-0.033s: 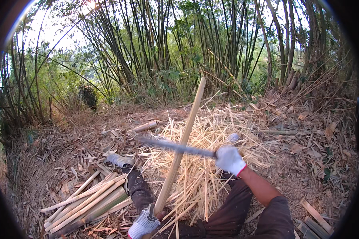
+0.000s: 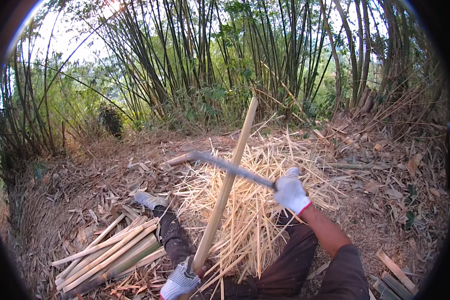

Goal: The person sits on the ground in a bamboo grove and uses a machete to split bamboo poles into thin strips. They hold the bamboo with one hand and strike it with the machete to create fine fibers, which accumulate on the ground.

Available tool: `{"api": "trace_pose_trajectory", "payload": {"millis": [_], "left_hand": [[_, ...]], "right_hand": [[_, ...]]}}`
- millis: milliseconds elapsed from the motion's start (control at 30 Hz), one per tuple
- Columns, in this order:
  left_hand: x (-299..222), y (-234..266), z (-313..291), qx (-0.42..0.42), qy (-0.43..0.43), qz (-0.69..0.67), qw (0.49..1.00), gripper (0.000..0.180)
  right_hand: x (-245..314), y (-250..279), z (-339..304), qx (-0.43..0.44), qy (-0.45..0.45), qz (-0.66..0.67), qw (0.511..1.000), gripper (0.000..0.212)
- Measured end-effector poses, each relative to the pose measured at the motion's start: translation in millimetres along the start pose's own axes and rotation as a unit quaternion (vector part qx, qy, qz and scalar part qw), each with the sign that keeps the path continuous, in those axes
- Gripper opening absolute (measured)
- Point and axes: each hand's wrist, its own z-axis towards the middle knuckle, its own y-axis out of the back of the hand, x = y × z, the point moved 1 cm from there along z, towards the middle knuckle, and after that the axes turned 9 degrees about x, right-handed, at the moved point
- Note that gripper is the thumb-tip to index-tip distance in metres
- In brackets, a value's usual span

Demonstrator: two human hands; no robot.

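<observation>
In a white glove with dark dots, my left hand [image 2: 180, 281] is closed around the lower end of a long split bamboo slat [image 2: 216, 212]. The slat leans away from me, its top tilted to the right. My right hand [image 2: 290, 193], also in a white glove, grips the handle of a long-bladed knife [image 2: 252, 176]. The blade crosses the slat at about its middle, pointing up to the left, and looks smeared by motion. Whether the edge touches the slat, I cannot tell. Beneath both lies a heap of thin pale bamboo shavings [image 2: 265, 220].
Several split bamboo pieces [image 2: 110, 252] lie stacked at the left, beside my outstretched leg [image 2: 176, 235]. More cut pieces [image 2: 397, 280] are at the lower right. A short bamboo length [image 2: 180, 159] rests on the leaf-littered ground. Tall bamboo clumps [image 2: 195, 55] stand behind.
The knife has tilted, its tip rising and shifting right. My right hand has moved slightly to the right. My left hand and the bamboo slat stay in place.
</observation>
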Motion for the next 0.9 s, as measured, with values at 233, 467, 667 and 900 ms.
{"api": "trace_pose_trajectory", "payload": {"millis": [233,467,667,900], "left_hand": [[-2.0,-0.6,-4.5,0.035,0.017,-0.155,0.987,0.037],[-17.9,3.2,-22.9,0.029,0.048,-0.088,0.995,0.042],[13.7,-6.7,-28.0,0.018,-0.006,-0.036,0.999,0.046],[-23.5,8.6,-62.2,0.022,-0.018,0.004,1.0,0.07]], "right_hand": [[20.8,-1.3,-15.1,0.073,0.115,-0.023,0.99,0.019],[-22.0,14.9,2.5,0.007,-0.071,0.052,0.996,0.02],[-51.9,17.0,15.6,0.019,-0.109,0.066,0.992,0.021],[-52.2,16.5,11.8,-0.004,-0.066,0.041,0.997,0.021]]}}
